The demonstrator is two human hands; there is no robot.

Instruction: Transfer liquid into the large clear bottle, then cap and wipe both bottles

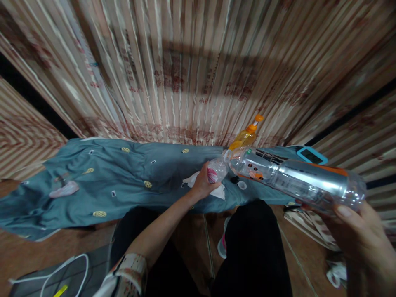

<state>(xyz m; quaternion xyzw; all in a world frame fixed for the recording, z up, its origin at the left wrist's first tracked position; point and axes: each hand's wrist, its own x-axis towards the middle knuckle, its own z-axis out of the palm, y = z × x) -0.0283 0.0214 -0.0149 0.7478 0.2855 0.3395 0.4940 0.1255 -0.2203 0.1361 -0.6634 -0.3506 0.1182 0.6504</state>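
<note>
My left hand (204,183) is wrapped round a small clear plastic bottle (220,167) with a pink label. In my right hand (361,235) lies a large clear plastic bottle (297,173) with a silver and orange label, tilted almost level. Its neck points left and meets the mouth of the small bottle. Whether liquid passes between them I cannot tell. Below the necks, a white cap (242,185) and a small black cap (235,180) rest on the cloth. White tissue (221,192) lies under my left hand.
A pump bottle of yellow liquid (243,138) stands behind the large bottle. A blue-framed device (312,155) lies at the right end of the blue-green cloth (167,165). Crumpled clear plastic (64,189) is at the left. A pleated curtain (198,74) hangs behind.
</note>
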